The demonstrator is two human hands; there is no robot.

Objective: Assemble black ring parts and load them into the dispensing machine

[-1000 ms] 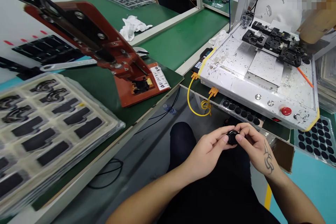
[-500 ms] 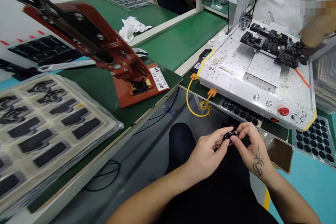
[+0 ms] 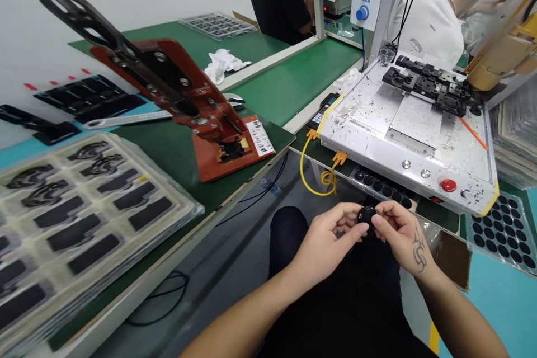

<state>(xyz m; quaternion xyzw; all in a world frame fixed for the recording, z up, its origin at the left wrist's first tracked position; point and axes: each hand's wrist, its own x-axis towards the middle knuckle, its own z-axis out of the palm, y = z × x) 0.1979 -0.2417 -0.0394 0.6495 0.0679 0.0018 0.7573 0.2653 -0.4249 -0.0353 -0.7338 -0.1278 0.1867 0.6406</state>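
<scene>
The white machine (image 3: 367, 123) stands ahead to the right, a red press (image 3: 195, 89) to the left. Nearer — in front of the machine — left hand (image 3: 325, 240) and right hand (image 3: 400, 238) together pinch a small black part (image 3: 367, 214).

Trays (image 3: 184, 197) are stacked on the left of the bench (image 3: 176, 151), the press (image 3: 172, 86) is just right of them, and a wrench (image 3: 130, 118) lies behind both. Cloth's (image 3: 224, 64) farther back, on the next bench (image 3: 168, 39) over. Machine's (image 3: 377, 145) on the right, fixtures (image 3: 432, 85) on top toward the back, keypad (image 3: 322, 112) by its left side, discs (image 3: 490, 245) off its front right corner. Part's (image 3: 367, 214) between left hand (image 3: 335, 232) and right hand (image 3: 400, 235), in front of the machine.
</scene>
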